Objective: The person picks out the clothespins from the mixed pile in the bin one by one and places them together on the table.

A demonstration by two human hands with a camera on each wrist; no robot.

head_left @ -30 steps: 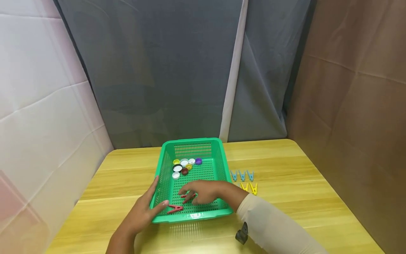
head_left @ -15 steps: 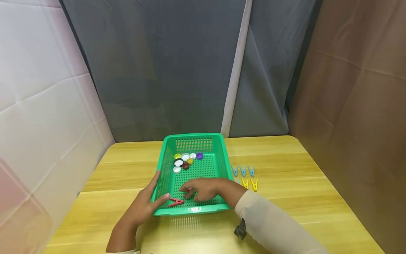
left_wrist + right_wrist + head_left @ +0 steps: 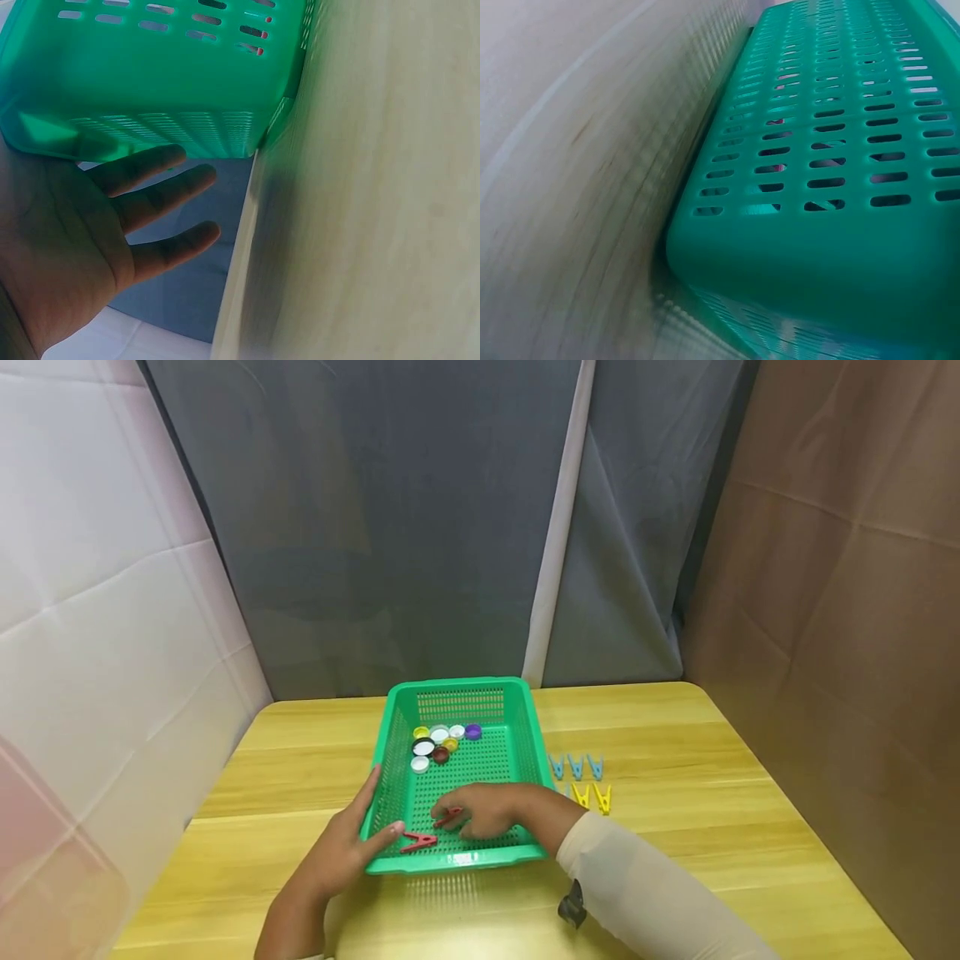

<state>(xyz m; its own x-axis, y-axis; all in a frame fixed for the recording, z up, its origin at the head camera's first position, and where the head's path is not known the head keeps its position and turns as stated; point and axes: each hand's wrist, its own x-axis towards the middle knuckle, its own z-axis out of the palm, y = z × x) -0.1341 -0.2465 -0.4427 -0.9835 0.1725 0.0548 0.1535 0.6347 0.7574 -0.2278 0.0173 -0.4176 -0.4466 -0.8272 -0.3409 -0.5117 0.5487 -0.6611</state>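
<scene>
A green plastic basket (image 3: 531, 727) stands on the table. My left hand (image 3: 337, 853) is at its near left corner, thumb over the rim, other fingers extended along the outside; in the left wrist view, three fingers reach out straight below the basket's rim. Inside the basket my right hand (image 3: 483, 810) has its fingers curled about a red clothespin (image 3: 448, 817), low over the perforated floor. Another red clothespin (image 3: 418, 842) lies near the left thumb tip. The right wrist view shows the basket's slotted side wall (image 3: 810, 255) but hides the right hand.
Several bottle caps, among them a purple cap (image 3: 473, 732) and a brown cap (image 3: 441, 755), lie towards the far left inside the basket. To its right are blue clothespins (image 3: 576, 767) and yellow clothespins (image 3: 603, 798) on the wooden table (image 3: 720, 827). Grey curtains (image 3: 420, 527) hang behind.
The red clothespin under my right hand has turned, its spread legs now less visible. My right hand has shifted slightly right. The left hand keeps its place at the basket's corner.
</scene>
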